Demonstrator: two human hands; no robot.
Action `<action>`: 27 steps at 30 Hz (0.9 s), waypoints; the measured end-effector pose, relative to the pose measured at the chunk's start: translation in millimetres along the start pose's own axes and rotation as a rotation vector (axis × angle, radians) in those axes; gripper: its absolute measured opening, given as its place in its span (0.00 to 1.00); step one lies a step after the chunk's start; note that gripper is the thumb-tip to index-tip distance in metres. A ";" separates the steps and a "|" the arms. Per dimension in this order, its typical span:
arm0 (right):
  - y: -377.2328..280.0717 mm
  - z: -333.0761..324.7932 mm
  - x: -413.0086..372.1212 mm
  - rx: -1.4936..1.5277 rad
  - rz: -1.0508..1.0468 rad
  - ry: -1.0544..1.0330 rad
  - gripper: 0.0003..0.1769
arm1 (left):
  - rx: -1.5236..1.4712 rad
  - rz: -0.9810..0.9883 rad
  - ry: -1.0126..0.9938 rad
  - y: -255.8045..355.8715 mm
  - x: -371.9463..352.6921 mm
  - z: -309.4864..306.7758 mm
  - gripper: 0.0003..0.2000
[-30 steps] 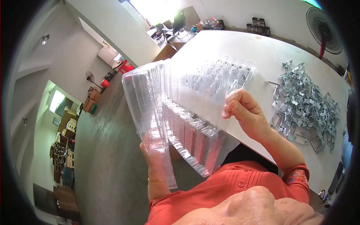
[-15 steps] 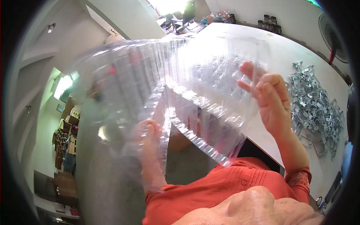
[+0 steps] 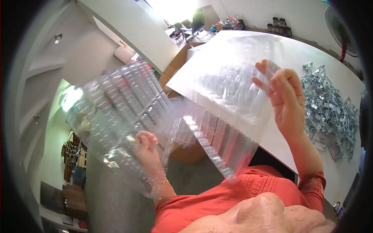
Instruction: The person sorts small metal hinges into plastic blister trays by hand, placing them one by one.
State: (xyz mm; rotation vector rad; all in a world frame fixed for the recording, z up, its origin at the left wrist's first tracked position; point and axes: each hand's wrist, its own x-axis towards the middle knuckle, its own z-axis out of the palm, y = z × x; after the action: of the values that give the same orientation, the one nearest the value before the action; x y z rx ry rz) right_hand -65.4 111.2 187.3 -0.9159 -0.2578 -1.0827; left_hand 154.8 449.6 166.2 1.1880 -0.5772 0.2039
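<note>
Clear ribbed plastic trays fill the middle of the view, in two parts spread apart. My left hand point(image 3: 147, 145) has its fingers closed on the left clear tray point(image 3: 128, 97), which is tilted and seen partly in front of the hand. On the right, my right hand point(image 3: 281, 87) pinches the upper right edge of the right clear tray point(image 3: 229, 85), thumb and fingers on its two sides. This tray hangs over the edge of the white table point(image 3: 279, 143). Glare and blur hide how many layers each hand holds.
A pile of small metal brackets point(image 3: 328, 108) lies on the table at the right. An open cardboard box point(image 3: 188, 153) stands beyond and below the trays. A fan point(image 3: 342, 33) is at the upper right; stacked wooden pieces point(image 3: 72, 155) are at the far left.
The left tray has swung away to the left from the right tray, opening a gap between them. My left hand has moved slightly left. The cardboard box shows more.
</note>
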 end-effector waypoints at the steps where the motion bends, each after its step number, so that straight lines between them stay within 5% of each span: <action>1: -8.8 0.3 3.0 -0.001 -0.023 0.019 0.05 | -0.097 -0.027 0.052 -2.2 6.6 -13.4 0.07; 4: -25.2 -17.2 11.5 -0.033 -0.140 0.023 0.07 | -0.196 -0.008 0.113 -2.7 23.8 -39.0 0.08; 8: -61.4 -66.9 27.0 -0.143 -0.275 -0.006 0.12 | 0.089 -0.018 0.034 -11.5 51.4 -62.4 0.08; 11: -83.7 -52.6 29.9 -0.199 -0.283 0.243 0.17 | 0.561 0.081 0.165 -22.4 62.7 -37.1 0.08; 17: -124.8 -12.4 50.4 0.027 -0.484 0.798 0.20 | 1.284 0.228 0.020 -131.9 104.1 -147.0 0.08; 21: -123.6 -38.8 67.7 -0.098 -0.580 0.960 0.21 | 1.561 0.185 -0.061 -177.2 99.8 -203.1 0.06; 23: -121.9 -54.7 71.3 -0.276 -0.540 0.752 0.22 | 1.633 0.083 -0.118 -186.2 97.0 -218.5 0.05; 25: -107.1 -76.3 64.9 -0.526 -0.453 0.306 0.23 | 1.668 0.002 -0.151 -192.0 97.6 -224.8 0.05; 27: -115.0 -208.9 106.4 0.423 0.075 -0.348 0.28 | 1.695 -0.043 -0.179 -205.9 99.7 -228.3 0.05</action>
State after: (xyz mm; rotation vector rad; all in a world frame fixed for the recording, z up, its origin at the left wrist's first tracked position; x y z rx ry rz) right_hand -161.0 -131.6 179.8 -0.7191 -0.7069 -0.7529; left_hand 401.8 566.7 -6.2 2.8703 -0.4676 0.6083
